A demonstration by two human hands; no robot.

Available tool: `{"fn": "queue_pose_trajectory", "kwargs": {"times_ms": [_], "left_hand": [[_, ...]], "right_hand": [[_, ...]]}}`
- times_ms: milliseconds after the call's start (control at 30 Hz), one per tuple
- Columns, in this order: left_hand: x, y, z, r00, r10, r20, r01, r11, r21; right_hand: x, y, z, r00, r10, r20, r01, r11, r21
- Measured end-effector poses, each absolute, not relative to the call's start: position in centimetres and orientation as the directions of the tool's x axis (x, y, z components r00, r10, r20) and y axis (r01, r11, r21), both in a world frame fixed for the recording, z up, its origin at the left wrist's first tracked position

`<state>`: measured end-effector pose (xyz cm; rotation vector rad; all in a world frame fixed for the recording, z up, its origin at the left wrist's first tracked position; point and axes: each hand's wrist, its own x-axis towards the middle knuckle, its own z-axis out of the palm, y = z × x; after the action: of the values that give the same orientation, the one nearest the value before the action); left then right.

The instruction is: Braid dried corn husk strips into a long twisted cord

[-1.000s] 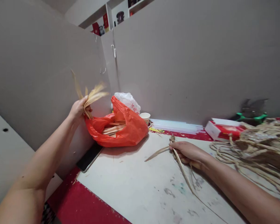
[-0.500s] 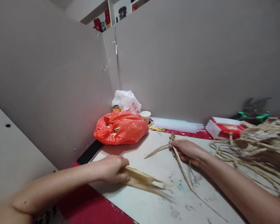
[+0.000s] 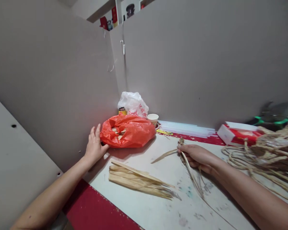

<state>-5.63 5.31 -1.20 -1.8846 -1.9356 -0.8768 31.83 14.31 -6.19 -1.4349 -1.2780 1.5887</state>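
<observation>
Here's your knotted husk piece (image 3: 181,141), near the middle of the white board (image 3: 134,204), its knot poking up past your fingertips. Your right hand (image 3: 194,156) has it pinched, thumb against curled fingers, wrist low over the board. One loose strip (image 3: 164,156) juts out leftward; longer ends trail down toward you, one thinning to a thread.

Just across from it, flat on the board, lies a bundle of pale husk strips (image 3: 140,181), ragged ends pointing to the right, no hand on it. And over on the left, your left hand (image 3: 94,148) is open, fingers spread, gripping nothing, right beside the red plastic bag (image 3: 136,131); whether it touches the plastic, you can't tell from here. More strips peek from the bag's mouth.

Behind it: a whitish plastic bag (image 3: 134,102), a small jar (image 3: 122,111), a paper cup (image 3: 153,119). Along the wall run translucent sticks (image 3: 189,128), then a red-and-white box (image 3: 241,135), with tangled cord (image 3: 273,153) heaped on your right.
</observation>
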Motion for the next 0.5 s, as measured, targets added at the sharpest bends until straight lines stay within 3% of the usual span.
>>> {"fn": "queue_pose_trajectory", "kwargs": {"times_ms": [133, 233, 300, 433, 500], "left_hand": [[-4.9, 8.5, -1.2, -0.009, 0.823, 0.567, 0.884, -0.259, 0.389], [-2.1, 10.6, -0.4, 0.139, 0.826, 0.547, 0.819, -0.406, 0.405], [-0.2, 11.8, 0.2, 0.271, 0.853, 0.445, 0.781, -0.465, 0.416], [1.7, 13.7, 0.6, 0.360, 0.923, 0.135, 0.722, -0.367, 0.586], [1.9, 14.2, 0.1, 0.355, 0.932, 0.075, 0.728, -0.326, 0.603]], "right_hand": [[31.8, 14.4, -6.2, -0.200, 0.889, -0.411, 0.080, -0.404, -0.911], [31.9, 14.5, -6.1, -0.198, 0.889, -0.412, 0.075, -0.406, -0.911], [31.8, 14.4, -6.0, -0.184, 0.892, -0.412, 0.081, -0.404, -0.911], [31.6, 14.0, -5.5, -0.174, 0.895, -0.411, 0.067, -0.405, -0.912], [31.6, 13.9, -5.3, -0.174, 0.894, -0.414, 0.066, -0.409, -0.910]]}}
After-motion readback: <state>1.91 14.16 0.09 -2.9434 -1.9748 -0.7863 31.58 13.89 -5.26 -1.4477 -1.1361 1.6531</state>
